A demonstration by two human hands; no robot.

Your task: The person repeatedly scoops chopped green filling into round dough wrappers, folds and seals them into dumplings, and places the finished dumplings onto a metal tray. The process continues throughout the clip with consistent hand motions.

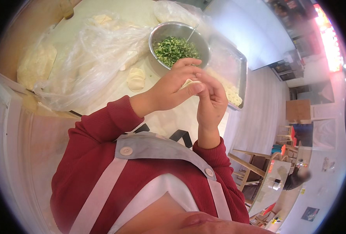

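Both hands meet over the work table (158,120), in front of a steel bowl. My left hand (173,83) and my right hand (212,99) pinch a folded dough wrapper (187,84) between thumbs and fingers. Fingers cover much of the wrapper, so any filling inside is hidden. Chopped green filling (175,51) lies in the steel bowl (155,30), along with a spoon whose handle (192,32) leans on the rim. Left of the bowl is a small stack of round dough wrappers (136,79).
Clear plastic sheeting (102,52) covers pale dough at the left. A metal tray (244,73) on the right holds several dumplings (233,95), partly behind my right hand. Beyond it, a person (297,177) sits near a dining table (272,181) with wooden chairs.
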